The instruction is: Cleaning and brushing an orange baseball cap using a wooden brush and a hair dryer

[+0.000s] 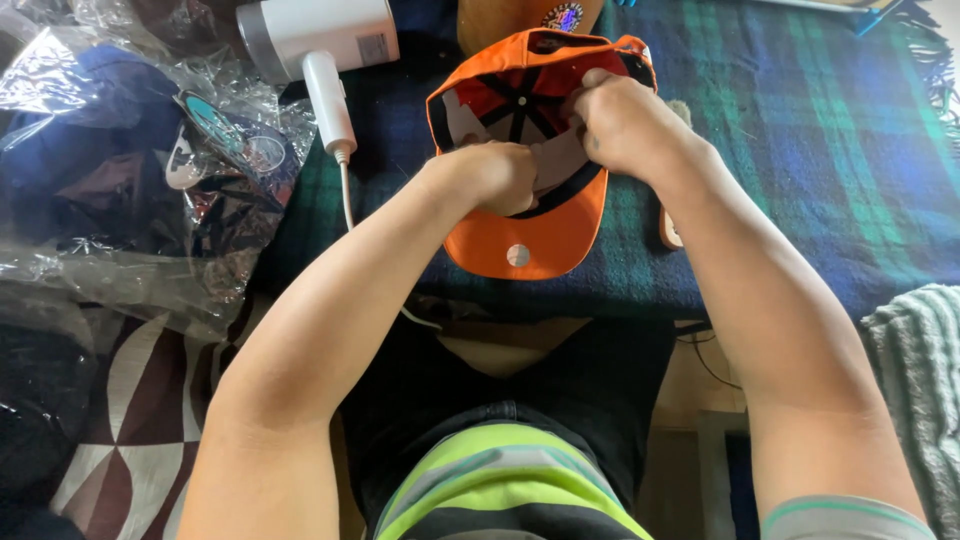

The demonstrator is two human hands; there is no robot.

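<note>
Forearms extended; left hand (495,177), right hand (625,125) gripping upturned orange cap (520,245).

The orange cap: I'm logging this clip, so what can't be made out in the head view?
- Orange cap: the inside middle is hidden by the left hand and right hand.
- White handheld appliance: its top is cut off by the frame edge.
- Contents of the plastic bags: blurred by glare.

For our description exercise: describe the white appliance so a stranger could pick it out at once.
Start at the blue-green plaid blanket covering the work surface. Left of the orange cap that both hands work on lies the white handheld steamer, near the top edge. Alone among its neighbours it is plain white, with a handle and trailing cord.
</note>
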